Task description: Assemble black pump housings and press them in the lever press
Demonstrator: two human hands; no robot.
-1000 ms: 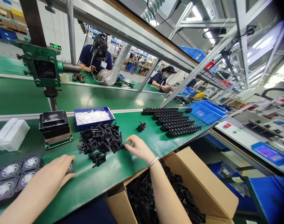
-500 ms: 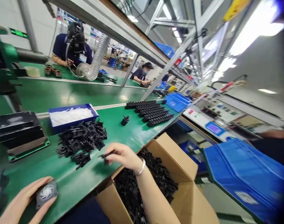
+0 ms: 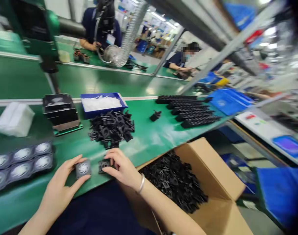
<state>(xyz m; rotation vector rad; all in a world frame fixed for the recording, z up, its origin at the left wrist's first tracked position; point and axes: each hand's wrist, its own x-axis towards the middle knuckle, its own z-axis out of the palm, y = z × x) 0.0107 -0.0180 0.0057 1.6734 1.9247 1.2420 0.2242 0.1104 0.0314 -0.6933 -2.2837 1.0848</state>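
- Counter: both hands have drawn in to its near edge.
- Cardboard box of black parts lies right of the right hand, with the loose pile just beyond that hand.
- Left hand: fingers curled round a small fan, carried in from its left.
- Right hand: pinching a black bracket, now brought just beside the fan; whether they touch is unclear.

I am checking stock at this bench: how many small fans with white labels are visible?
7. One small fan is held in the left hand; six more fans lie in two rows of three near the left edge of the table. Blurred; others may be cut off there.
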